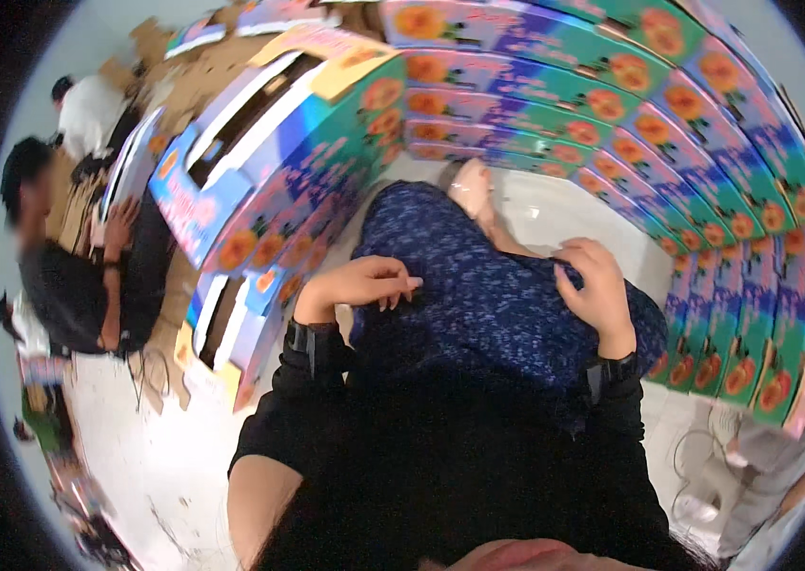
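Note:
My left hand (364,283) is held over the dark blue speckled cloth (450,276) on my lap, its fingers loosely bent and a little apart. Nothing shows in it. Above the other side of that cloth, my right hand (597,293) has its thumb and fingers parted and holds nothing that I can see. Black straps ring both wrists. Left of my left hand stands a stack of colourful flower-printed boxes (298,157), the top one with an open slot. My right hand is nearest to the wall of similar boxes (740,305).
More stacked flower-printed boxes (536,71) rise in front of me, curving round to the right. On the left a person in black (79,285) touches a box, with brown cardboard (174,105) behind. White floor (136,419) shows at lower left. Another person's legs (745,466) are at lower right.

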`<act>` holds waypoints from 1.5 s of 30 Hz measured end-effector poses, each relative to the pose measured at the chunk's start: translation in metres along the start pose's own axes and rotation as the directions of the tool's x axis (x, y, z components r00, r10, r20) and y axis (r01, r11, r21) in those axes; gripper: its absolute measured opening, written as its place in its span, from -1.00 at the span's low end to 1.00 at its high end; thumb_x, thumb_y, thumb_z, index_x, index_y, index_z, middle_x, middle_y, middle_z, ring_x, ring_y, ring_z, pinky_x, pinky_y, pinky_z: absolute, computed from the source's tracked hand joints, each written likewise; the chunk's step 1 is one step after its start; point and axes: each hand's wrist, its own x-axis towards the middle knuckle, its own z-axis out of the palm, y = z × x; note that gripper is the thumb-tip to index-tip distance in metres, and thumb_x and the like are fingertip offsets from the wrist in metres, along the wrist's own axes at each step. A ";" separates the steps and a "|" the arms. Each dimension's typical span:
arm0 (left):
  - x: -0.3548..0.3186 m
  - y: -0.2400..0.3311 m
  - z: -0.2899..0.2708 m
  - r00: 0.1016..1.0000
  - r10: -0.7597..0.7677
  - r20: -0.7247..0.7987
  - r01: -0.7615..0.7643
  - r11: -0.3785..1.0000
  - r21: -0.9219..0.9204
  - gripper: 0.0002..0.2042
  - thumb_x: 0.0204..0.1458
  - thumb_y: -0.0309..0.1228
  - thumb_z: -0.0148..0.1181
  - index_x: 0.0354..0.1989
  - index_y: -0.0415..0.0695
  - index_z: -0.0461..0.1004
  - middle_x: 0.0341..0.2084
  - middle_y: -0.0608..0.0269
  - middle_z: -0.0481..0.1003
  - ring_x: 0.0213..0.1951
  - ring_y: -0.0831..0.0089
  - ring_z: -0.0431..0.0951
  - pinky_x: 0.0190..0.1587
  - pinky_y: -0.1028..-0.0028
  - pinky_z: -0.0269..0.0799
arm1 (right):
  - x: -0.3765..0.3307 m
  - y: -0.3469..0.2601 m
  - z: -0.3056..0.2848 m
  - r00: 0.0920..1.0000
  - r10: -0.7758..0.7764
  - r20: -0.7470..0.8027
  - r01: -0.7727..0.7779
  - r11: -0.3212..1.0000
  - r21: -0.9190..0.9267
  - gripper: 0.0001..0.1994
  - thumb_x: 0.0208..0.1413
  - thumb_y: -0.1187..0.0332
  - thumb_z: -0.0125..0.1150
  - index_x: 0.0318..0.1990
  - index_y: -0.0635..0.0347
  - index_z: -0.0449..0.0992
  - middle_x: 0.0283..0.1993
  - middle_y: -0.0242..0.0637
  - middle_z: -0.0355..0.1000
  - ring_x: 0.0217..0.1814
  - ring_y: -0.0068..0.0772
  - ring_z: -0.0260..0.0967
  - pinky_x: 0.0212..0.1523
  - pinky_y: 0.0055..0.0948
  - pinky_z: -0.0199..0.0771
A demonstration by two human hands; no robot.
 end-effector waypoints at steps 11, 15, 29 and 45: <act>-0.127 -0.230 -0.065 0.359 -0.559 -0.747 0.714 0.680 -0.167 -0.45 -0.18 0.00 0.30 -0.15 -0.21 0.45 -0.50 0.14 0.50 -0.49 0.32 0.52 -0.40 0.38 0.45 | 0.000 0.036 0.080 0.744 0.314 0.590 -0.501 0.847 0.180 -0.55 -0.05 0.09 0.30 -0.20 0.37 0.50 -0.26 -0.06 0.49 -0.20 -0.20 0.45 -0.14 -0.39 0.39; -0.129 -0.207 -0.053 -0.061 -0.347 -0.936 0.849 0.475 -0.231 -0.04 -0.38 0.15 0.36 0.24 -0.03 0.13 0.14 -0.11 0.26 0.21 0.08 0.22 0.18 0.09 0.11 | -0.014 0.056 0.092 0.718 0.408 0.564 -0.622 0.739 0.257 -0.60 -0.06 0.17 0.34 -0.21 0.36 0.51 -0.36 -0.21 0.48 -0.29 -0.43 0.40 -0.19 -0.47 0.39; -0.142 -0.224 -0.057 -0.072 -0.236 -0.969 0.797 0.570 -0.198 0.01 -0.71 0.27 0.40 -0.02 -0.17 0.33 -0.10 -0.08 0.36 0.05 -0.02 0.29 0.11 0.13 0.15 | -0.029 0.074 0.109 0.764 0.402 0.504 -0.592 0.748 0.301 -0.70 -0.03 0.29 0.30 -0.22 0.33 0.51 -0.36 -0.21 0.48 -0.30 -0.42 0.40 -0.21 -0.47 0.40; -0.209 -0.098 -0.025 -0.785 0.471 -0.403 0.613 0.686 -0.393 0.01 -0.51 0.19 0.43 0.08 -0.35 0.26 -0.11 -0.18 0.28 -0.02 -0.02 0.23 0.02 0.07 0.10 | -0.023 0.075 0.110 0.802 0.349 0.485 -0.514 0.816 0.263 -0.73 -0.06 0.32 0.28 -0.24 0.32 0.51 -0.40 -0.16 0.44 -0.39 -0.35 0.38 -0.30 -0.44 0.40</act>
